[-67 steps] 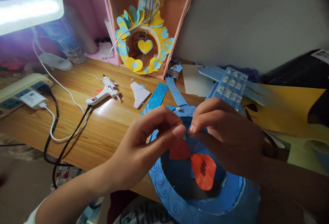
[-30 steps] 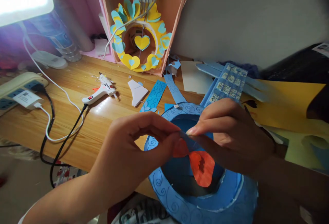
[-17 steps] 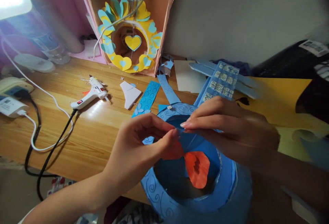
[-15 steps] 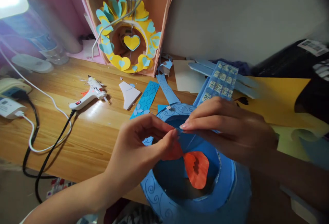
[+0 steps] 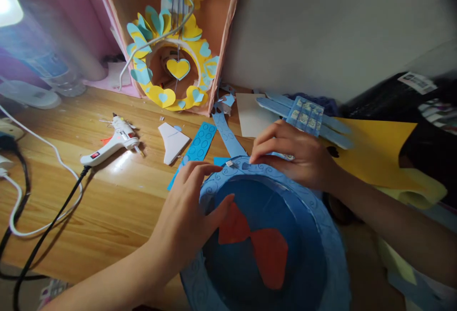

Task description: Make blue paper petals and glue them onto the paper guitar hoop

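A round blue paper craft (image 5: 337,258) with swirls drawn on its rim stands close in front of me, its opening facing up towards me. My left hand (image 5: 193,206) grips its upper left rim, fingers over the edge and thumb reaching inside. At the top of the rim, my right hand (image 5: 291,151) has its fingers pinched together; whatever lies between them is hidden. Inside the opening, below my left thumb, is a red paper bow (image 5: 269,256) with two lobes. A small white bit (image 5: 229,163) sits on the rim between my hands.
A white glue gun (image 5: 116,142) lies at left, its black cord trailing forward. Blue patterned strips (image 5: 202,142) and a white paper scrap (image 5: 173,142) are beyond my left hand. A box with a yellow heart-covered ring (image 5: 160,97) stands behind. Yellow paper (image 5: 374,151) lies at right.
My hands have parted from a pinch above the opening and moved onto the rim. The craft is tilted more towards me, and the red bow sits lower in view. The view has shifted slightly.
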`<move>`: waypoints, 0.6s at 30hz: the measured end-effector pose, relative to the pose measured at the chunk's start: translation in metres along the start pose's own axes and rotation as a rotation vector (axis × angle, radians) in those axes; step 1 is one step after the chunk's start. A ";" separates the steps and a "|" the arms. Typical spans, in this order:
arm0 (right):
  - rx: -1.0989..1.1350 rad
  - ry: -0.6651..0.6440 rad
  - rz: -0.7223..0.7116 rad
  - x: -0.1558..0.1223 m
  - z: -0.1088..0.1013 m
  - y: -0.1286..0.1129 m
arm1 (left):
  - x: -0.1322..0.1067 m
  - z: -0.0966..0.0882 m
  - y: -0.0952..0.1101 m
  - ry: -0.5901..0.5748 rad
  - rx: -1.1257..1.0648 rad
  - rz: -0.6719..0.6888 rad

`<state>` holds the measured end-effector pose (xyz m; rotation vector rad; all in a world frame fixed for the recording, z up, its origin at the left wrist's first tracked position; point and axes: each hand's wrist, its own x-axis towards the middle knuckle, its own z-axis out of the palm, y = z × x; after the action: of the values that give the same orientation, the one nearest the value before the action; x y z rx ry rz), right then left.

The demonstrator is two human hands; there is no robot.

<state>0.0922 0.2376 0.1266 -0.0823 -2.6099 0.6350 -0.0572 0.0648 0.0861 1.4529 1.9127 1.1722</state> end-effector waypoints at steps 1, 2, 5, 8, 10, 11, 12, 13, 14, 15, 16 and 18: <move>0.013 -0.027 0.005 0.003 0.000 0.010 | 0.000 0.002 -0.005 0.000 0.092 0.014; 0.031 -0.056 0.013 0.006 0.001 0.019 | 0.000 0.004 -0.010 -0.013 0.155 0.019; 0.106 -0.149 0.032 0.014 0.007 0.041 | -0.001 0.008 -0.020 -0.063 0.244 0.016; 0.147 -0.219 0.018 0.020 0.014 0.051 | -0.002 0.010 -0.025 -0.108 0.279 0.002; 0.156 -0.223 0.002 0.021 0.018 0.055 | -0.001 0.011 -0.027 -0.133 0.281 -0.016; 0.161 -0.217 -0.006 0.022 0.019 0.056 | -0.001 0.011 -0.027 -0.142 0.278 -0.025; 0.166 -0.207 -0.013 0.022 0.020 0.058 | 0.000 0.011 -0.028 -0.148 0.272 -0.032; 0.170 -0.197 -0.021 0.022 0.021 0.059 | 0.000 0.011 -0.028 -0.151 0.264 -0.038; 0.170 -0.191 -0.026 0.022 0.021 0.060 | 0.001 0.011 -0.029 -0.151 0.257 -0.041; 0.166 -0.191 -0.030 0.023 0.021 0.061 | 0.001 0.012 -0.029 -0.149 0.251 -0.047; 0.158 -0.195 -0.034 0.024 0.021 0.061 | 0.001 0.012 -0.029 -0.150 0.247 -0.051; 0.137 -0.211 -0.047 0.025 0.021 0.062 | 0.001 0.012 -0.029 -0.150 0.240 -0.056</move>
<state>0.0578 0.2882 0.0928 0.0933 -2.7503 0.8452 -0.0643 0.0678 0.0554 1.5504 2.0275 0.8053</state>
